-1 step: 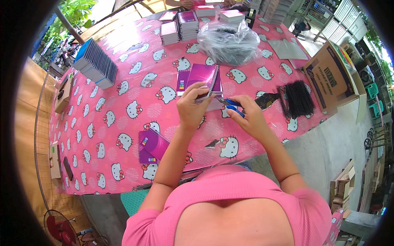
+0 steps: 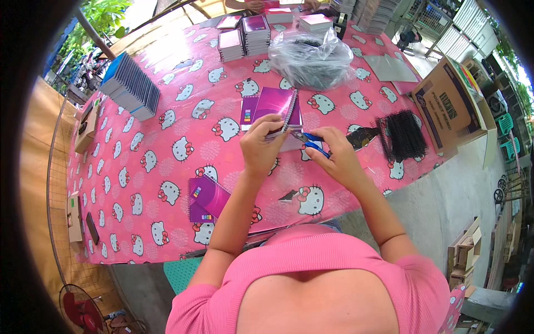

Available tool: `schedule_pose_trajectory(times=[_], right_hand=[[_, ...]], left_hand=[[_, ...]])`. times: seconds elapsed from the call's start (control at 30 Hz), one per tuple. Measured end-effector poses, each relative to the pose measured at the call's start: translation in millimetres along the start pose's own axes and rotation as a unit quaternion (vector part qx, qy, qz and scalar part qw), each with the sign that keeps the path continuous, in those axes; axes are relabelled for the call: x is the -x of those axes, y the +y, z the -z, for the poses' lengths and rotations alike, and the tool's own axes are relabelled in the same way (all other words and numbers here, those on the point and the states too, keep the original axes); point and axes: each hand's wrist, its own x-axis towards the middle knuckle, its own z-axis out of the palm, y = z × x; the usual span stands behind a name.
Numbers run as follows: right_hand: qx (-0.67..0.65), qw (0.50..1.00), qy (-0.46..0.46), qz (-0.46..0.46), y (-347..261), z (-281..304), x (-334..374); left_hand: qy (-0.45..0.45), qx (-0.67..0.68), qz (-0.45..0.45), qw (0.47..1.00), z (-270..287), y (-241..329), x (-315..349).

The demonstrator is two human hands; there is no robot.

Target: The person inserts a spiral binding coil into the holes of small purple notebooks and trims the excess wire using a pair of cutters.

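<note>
My left hand is closed on a purple notebook with a spiral coil down its right edge, thumb and fingers pinching its near end. Another purple notebook lies beneath it, partly covered. Blue-handled pliers are in my right hand, whose fingers wrap the handles. The plier tips are at the near end of the coil, beside my left thumb; whether they touch the wire is too small to tell. Two more purple notebooks lie overlapping by my left forearm.
Black spiral coils lie right, beside a cardboard box. A clear plastic bag sits beyond my hands. Notebook stacks stand at the back and far left. Another person's hands show at the far edge of the pink table.
</note>
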Motion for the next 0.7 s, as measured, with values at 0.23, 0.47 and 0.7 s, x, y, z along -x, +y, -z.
schedule_pose_trajectory(times=[0.23, 0.47, 0.7], right_hand=[[-0.065, 0.997, -0.047, -0.012, 4.7, -2.5, -11.2], [-0.571, 0.695, -0.191, -0.393, 13.2, -12.6, -6.4], [-0.027, 0.993, -0.096, -0.066, 52.6, 36.1, -29.1]], left_hand=[[-0.014, 0.019, -0.009, 1.0, 2.2, -6.0, 5.3], [-0.034, 0.041, -0.036, 0.998, 11.4, -10.3, 5.6], [-0.283, -0.046, -0.086, 0.954, 23.3, 21.0, -34.8]])
